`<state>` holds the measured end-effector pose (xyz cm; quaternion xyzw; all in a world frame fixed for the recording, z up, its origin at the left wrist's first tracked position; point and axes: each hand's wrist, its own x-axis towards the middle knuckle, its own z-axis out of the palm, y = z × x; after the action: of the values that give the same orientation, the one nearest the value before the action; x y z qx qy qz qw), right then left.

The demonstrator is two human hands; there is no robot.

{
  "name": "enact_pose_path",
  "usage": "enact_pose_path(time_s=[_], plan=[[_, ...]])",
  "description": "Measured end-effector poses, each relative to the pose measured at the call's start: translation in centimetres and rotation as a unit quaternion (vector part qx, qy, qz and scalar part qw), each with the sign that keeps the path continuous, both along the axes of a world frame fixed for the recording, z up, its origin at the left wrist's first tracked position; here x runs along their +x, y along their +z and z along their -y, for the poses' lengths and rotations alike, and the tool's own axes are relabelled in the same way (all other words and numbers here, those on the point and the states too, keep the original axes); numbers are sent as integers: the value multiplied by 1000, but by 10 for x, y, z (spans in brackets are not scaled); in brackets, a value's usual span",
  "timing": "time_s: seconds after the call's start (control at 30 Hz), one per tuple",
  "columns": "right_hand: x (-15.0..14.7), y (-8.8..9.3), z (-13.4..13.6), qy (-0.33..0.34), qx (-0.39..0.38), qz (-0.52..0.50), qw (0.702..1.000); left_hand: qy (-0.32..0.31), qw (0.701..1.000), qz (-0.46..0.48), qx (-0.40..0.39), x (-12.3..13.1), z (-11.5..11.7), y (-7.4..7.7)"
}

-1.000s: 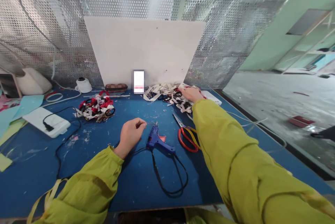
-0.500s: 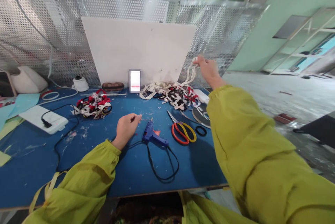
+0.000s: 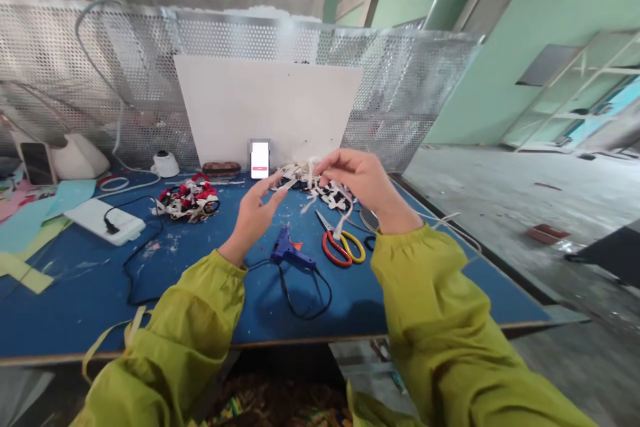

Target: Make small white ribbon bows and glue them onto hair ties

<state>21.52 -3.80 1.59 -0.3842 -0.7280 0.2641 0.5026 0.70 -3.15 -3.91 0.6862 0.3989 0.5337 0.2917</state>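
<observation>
My right hand (image 3: 367, 184) pinches a white ribbon (image 3: 344, 214) between thumb and fingertips, above the pile of ribbon pieces. One part of the ribbon hangs down towards the scissors, and pale strands show to the right of my wrist. My left hand (image 3: 255, 214) is raised opposite it, thumb and fingers apart, with nothing plainly held. Behind both hands lies the heap of white, black and red ribbon pieces (image 3: 333, 197). Below and between them, a blue glue gun (image 3: 290, 250) rests on the table. Beside it lie scissors (image 3: 337, 250) with one red and one yellow handle.
The blue table (image 3: 200, 287) carries a second ribbon heap (image 3: 187, 200), a white power box (image 3: 105, 219) with a black cable, and coloured paper (image 3: 37, 220). A phone (image 3: 260, 160) stands before a white board (image 3: 270, 104). A dark roll (image 3: 369, 219) is partly hidden by my right hand.
My right hand has come down and left from above the heap, bringing the white ribbon towards the middle. My left hand has lifted forward and its fingers have spread. The view has shifted slightly.
</observation>
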Motion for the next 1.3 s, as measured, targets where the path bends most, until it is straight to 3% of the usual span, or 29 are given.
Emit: enact_pose_path(time_s=[0.07,0.13,0.23,0.37,0.53,0.7,0.93,1.0,1.1,1.17,1.3], plan=[[-16,-10,11,52,-17,5,998,-119,984,98,-95,5,1,3],[-30,-21,13,79,-29,-22,996,-193,943,169,-213,6,4,0],[-45,-40,7,89,-68,-88,990,-201,914,217,-277,0,9,-9],[-55,-63,1,84,-134,-160,974,-164,924,222,-266,-12,9,-19],[-54,-80,-2,24,-149,-125,981,-136,937,205,-247,-29,1,-17],[-50,-86,-4,-17,-130,-125,983,-106,953,156,-235,-47,-1,-14],[-48,-85,-1,-113,-76,-119,983,-2,983,64,-173,-60,-2,-18],[-50,-87,0,-121,-63,-95,986,57,989,23,-135,-59,-2,-19],[-58,-92,4,-78,-67,-67,992,131,988,-80,-7,-49,1,-23],[-65,-95,7,-52,-71,-47,995,71,989,-126,25,-40,4,-29],[-73,-97,13,-51,-58,-17,997,-87,985,-109,-104,-27,8,-40]])
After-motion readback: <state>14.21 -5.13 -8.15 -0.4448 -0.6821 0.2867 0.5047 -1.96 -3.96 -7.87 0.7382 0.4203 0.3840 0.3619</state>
